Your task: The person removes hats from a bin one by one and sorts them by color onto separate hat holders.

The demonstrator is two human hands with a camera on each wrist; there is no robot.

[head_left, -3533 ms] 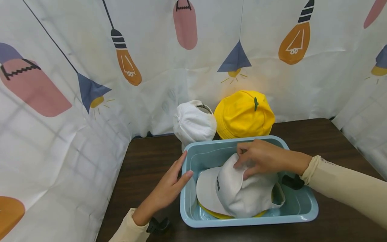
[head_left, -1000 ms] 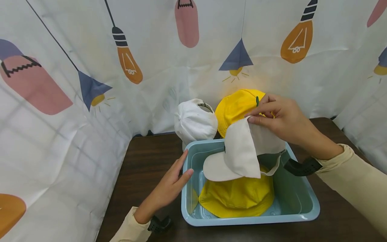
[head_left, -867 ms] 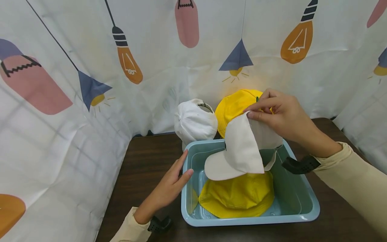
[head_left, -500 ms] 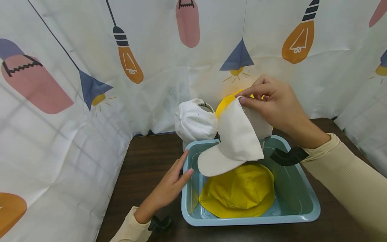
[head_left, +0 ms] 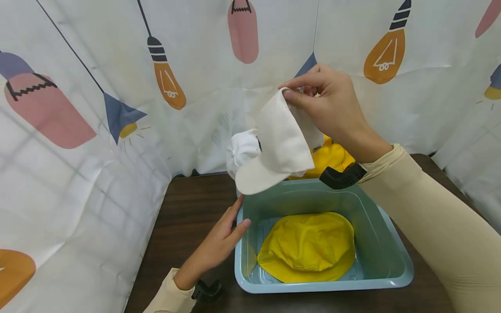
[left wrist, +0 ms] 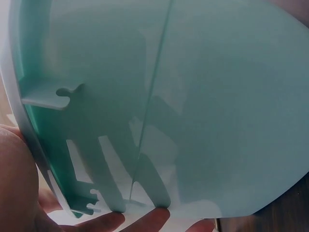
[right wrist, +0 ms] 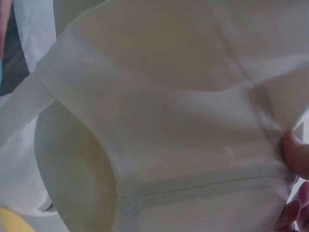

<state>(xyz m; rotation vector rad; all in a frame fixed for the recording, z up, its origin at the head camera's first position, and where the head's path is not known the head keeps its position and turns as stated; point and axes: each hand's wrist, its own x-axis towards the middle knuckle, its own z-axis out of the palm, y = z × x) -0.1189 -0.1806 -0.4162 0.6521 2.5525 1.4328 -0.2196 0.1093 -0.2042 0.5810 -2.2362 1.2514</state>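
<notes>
My right hand (head_left: 328, 102) pinches the crown of a white baseball cap (head_left: 279, 139) and holds it in the air over the far left part of the light blue plastic basin (head_left: 325, 285). The cap's brim points left and down; in the right wrist view the cap's back opening (right wrist: 77, 169) and strap show close up. Inside the basin lies a yellow bucket hat (head_left: 309, 248). My left hand (head_left: 219, 239) rests with straight fingers against the basin's left rim; the left wrist view shows its fingertips (left wrist: 149, 220) at the basin's outer wall (left wrist: 231, 106).
Behind the basin, a second white cap (head_left: 242, 150) and another yellow hat (head_left: 332, 158) stand by the patterned cloth backdrop (head_left: 203, 65), both partly hidden by the held cap and right arm. Dark wooden table (head_left: 192, 213) runs beneath everything.
The white cap has been gripped and lifted off the yellow hat in the basin, then carried up and to the left. The left hand has stayed at the rim.
</notes>
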